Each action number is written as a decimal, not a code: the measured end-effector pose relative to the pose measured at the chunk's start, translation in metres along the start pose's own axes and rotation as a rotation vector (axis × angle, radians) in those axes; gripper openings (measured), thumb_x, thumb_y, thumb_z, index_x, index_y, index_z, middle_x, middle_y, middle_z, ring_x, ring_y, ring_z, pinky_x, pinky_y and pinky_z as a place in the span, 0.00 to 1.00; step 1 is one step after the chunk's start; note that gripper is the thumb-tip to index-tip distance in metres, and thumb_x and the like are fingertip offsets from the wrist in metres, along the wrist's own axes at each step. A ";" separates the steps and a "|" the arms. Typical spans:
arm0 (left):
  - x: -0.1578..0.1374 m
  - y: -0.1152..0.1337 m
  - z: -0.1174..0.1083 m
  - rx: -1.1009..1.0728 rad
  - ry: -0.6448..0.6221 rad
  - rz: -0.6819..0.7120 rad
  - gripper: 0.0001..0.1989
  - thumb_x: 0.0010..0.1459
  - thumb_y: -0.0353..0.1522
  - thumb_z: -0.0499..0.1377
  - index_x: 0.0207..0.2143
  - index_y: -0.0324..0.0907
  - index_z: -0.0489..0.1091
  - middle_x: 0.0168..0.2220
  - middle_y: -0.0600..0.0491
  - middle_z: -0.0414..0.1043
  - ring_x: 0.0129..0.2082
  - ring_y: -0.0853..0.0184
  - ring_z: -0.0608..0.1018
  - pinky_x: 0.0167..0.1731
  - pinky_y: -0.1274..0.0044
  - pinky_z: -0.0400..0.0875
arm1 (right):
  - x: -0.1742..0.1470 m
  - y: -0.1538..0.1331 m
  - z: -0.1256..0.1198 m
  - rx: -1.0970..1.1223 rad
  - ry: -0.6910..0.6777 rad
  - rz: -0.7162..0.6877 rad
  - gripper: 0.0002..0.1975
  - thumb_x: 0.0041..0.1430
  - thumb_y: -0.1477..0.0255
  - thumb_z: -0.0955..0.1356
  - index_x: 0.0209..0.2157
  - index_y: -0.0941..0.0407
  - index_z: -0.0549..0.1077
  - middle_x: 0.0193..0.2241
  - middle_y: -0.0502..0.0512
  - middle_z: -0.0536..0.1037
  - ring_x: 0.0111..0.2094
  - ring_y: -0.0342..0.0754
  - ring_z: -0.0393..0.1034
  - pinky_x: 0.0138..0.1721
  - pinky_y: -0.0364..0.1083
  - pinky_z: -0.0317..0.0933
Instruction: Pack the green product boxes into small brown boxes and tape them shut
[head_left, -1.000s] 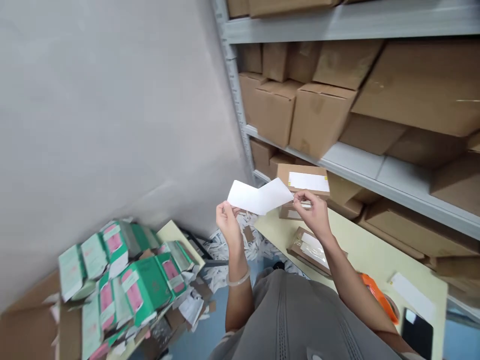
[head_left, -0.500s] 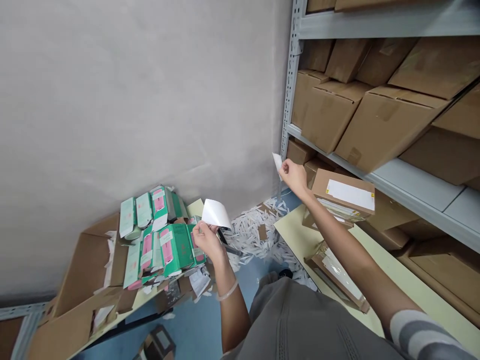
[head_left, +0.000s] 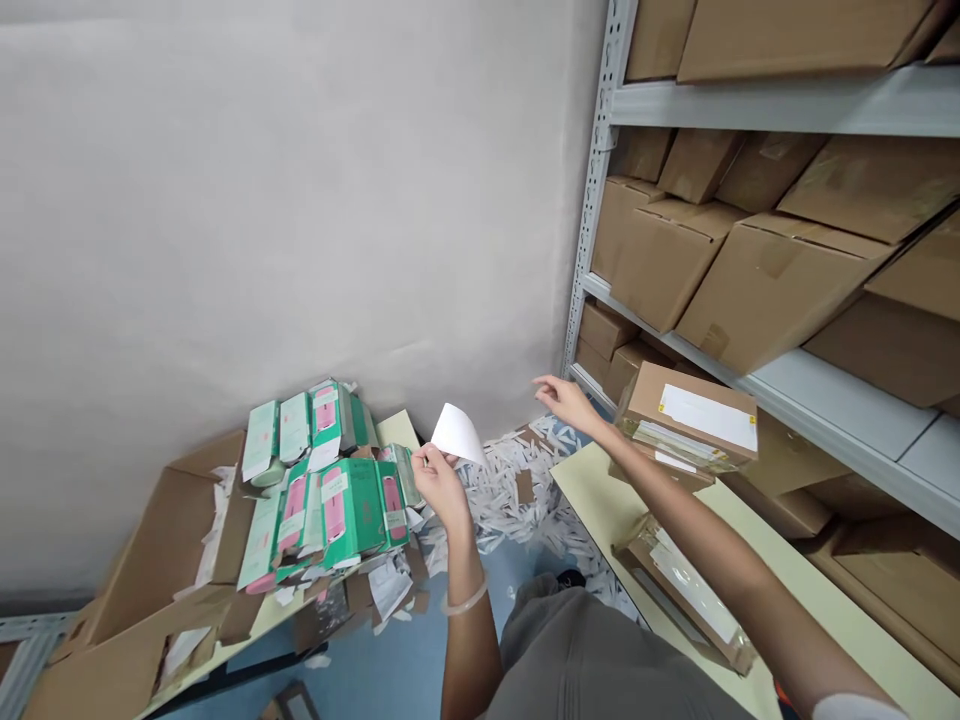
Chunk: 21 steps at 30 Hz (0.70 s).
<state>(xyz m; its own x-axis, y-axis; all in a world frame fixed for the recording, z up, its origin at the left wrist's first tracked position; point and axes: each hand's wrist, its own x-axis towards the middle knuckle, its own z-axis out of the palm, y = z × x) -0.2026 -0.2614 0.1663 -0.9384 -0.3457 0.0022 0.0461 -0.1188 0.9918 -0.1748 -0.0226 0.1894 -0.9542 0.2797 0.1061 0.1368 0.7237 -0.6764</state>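
The left hand pinches a white sheet, seen right of the green boxes, whose print is unreadable; the right hand is free, loosely opened. One carton bears a white label. The open box contains paper scraps.

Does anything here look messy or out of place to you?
Yes. Beyond the left hand, white paper scraps lie strewn across the blue floor, like unswept litter. Several green-and-pink boxes at the picture's left also look torn at their edges.
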 end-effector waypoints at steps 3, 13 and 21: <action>-0.031 0.011 0.026 0.125 -0.032 0.202 0.12 0.66 0.41 0.52 0.40 0.42 0.66 0.33 0.53 0.73 0.34 0.67 0.79 0.38 0.75 0.74 | -0.027 -0.038 0.000 0.420 0.118 -0.107 0.13 0.65 0.65 0.64 0.48 0.53 0.74 0.40 0.54 0.82 0.39 0.48 0.77 0.45 0.47 0.67; -0.161 0.018 0.087 0.210 -1.069 0.901 0.21 0.69 0.34 0.49 0.63 0.43 0.59 0.66 0.42 0.62 0.70 0.59 0.60 0.69 0.57 0.53 | -0.137 -0.028 -0.054 0.926 0.740 0.245 0.15 0.60 0.59 0.71 0.45 0.52 0.75 0.43 0.52 0.81 0.45 0.49 0.75 0.47 0.46 0.68; -0.174 0.009 0.116 -0.112 -1.365 0.249 0.22 0.67 0.39 0.56 0.62 0.49 0.60 0.65 0.44 0.59 0.64 0.58 0.67 0.62 0.64 0.65 | -0.226 0.018 -0.088 0.939 1.244 0.449 0.18 0.53 0.60 0.75 0.43 0.54 0.80 0.40 0.52 0.82 0.40 0.47 0.74 0.41 0.43 0.66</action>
<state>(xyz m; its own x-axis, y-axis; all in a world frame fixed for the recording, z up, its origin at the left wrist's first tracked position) -0.0789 -0.0946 0.1896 -0.4873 0.7952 0.3608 0.2258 -0.2843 0.9318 0.0662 -0.0173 0.2172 -0.0266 0.9990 -0.0357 -0.3169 -0.0423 -0.9475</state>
